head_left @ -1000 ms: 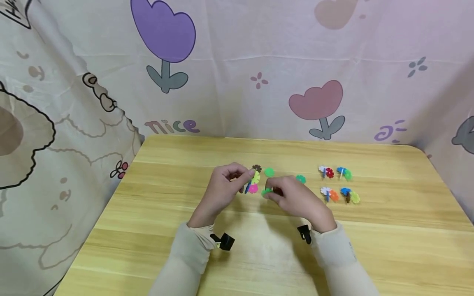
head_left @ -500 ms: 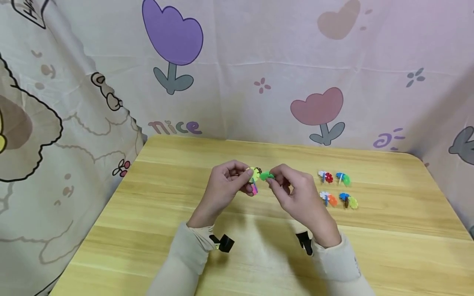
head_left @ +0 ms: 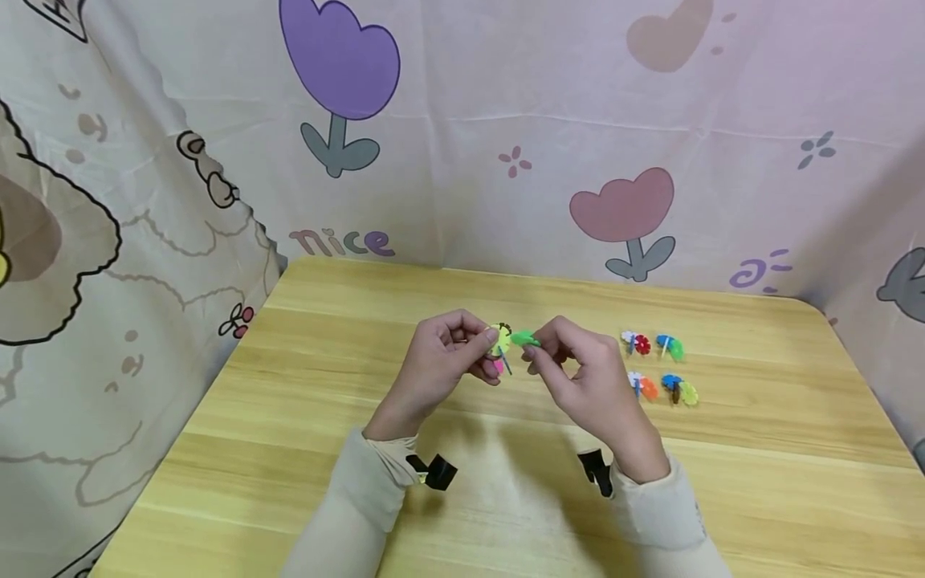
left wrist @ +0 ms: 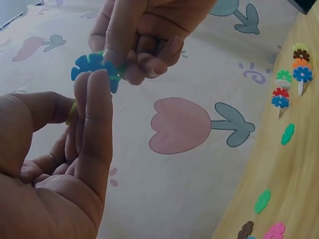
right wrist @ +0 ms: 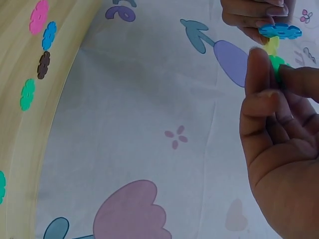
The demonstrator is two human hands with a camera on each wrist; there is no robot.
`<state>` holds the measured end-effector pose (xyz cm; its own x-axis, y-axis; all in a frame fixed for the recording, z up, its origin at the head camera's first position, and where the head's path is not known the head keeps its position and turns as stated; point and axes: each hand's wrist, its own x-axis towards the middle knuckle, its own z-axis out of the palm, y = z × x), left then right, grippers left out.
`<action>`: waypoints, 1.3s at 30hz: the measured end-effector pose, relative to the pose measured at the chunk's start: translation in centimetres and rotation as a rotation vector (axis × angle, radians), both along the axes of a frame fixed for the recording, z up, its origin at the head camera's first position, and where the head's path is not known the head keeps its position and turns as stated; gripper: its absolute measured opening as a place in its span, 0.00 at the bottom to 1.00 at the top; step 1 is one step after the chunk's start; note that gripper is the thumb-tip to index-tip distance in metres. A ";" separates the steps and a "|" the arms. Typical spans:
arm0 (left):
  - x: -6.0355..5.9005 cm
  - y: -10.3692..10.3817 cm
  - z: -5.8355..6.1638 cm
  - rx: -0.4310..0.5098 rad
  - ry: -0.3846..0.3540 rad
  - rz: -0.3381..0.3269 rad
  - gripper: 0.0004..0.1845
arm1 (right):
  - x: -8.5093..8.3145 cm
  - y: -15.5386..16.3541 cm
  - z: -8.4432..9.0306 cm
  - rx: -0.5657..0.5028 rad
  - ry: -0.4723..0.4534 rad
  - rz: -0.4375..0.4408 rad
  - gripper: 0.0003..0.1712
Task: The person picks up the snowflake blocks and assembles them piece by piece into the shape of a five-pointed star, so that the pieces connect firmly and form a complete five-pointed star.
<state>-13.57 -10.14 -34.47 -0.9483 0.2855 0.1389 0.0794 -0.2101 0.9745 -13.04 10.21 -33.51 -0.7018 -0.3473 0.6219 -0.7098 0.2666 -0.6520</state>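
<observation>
My left hand pinches a yellow snowflake disc between thumb and fingers, above the table. A blue snowflake disc is held with it, set crosswise; it shows edge-on in the head view. The right hand pinches a green snowflake disc by its outer side. Its free edge meets the yellow disc in the right wrist view; whether they are slotted together I cannot tell. Beyond the left fingertips a pink disc, a second blue disc and a brown disc lie on the table.
On the table's right stand several joined disc clusters, including a white-and-red one, a blue-and-green one, a white-and-orange one and a blue-and-yellow one. Loose green discs lie nearby. A printed cloth hangs behind the table.
The right hand has lifted the green disc from low over the table up to the yellow disc. The left hand stays nearly in place, its yellow and blue discs slightly turned.
</observation>
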 end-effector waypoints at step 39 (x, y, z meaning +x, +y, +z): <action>0.3 -0.1 0.7 0.018 -0.016 -0.055 0.12 | 0.0 -0.1 0.1 -0.057 0.099 -0.009 0.07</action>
<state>-13.26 -10.24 -33.81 -0.9333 0.3348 0.1298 0.0520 -0.2316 0.9714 -13.01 10.13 -33.38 -0.6390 -0.3034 0.7068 -0.7691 0.2377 -0.5933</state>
